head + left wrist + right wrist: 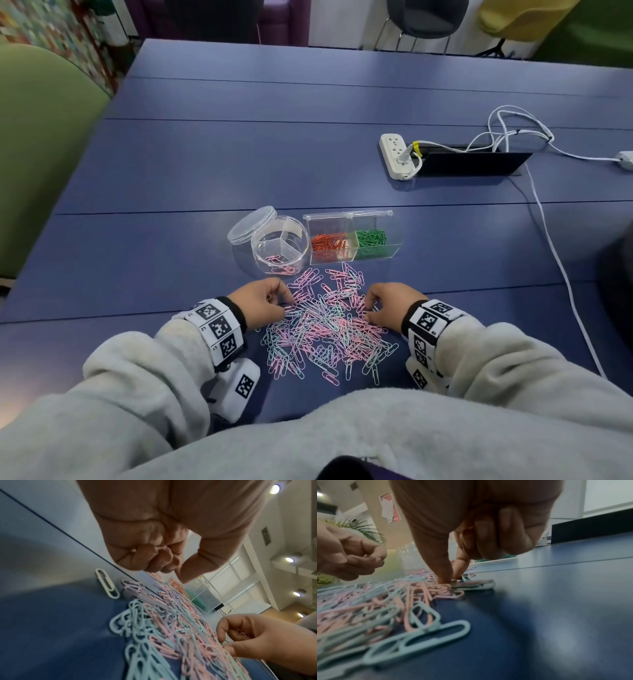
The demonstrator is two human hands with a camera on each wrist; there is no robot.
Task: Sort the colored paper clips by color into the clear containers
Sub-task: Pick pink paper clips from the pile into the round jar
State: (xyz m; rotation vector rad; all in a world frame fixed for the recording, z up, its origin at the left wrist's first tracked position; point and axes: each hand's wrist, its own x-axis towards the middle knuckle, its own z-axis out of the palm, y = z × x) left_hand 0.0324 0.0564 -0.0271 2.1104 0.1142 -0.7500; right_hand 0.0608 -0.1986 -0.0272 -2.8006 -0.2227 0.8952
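The left hand sits at nine o'clock of the paper clip pile, fingers curled, apparently pinching pink clips, though the wrist view is blurred. The pile is pastel pink, blue and lilac, loose on the blue table. At three o'clock, the right hand arches knuckles-up, thumb and forefinger tips closing on clips in the pile. At twelve o'clock stand the round container and rectangular box.

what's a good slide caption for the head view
Both hands pick through pastel paper clips before a round container and a two-compartment box.
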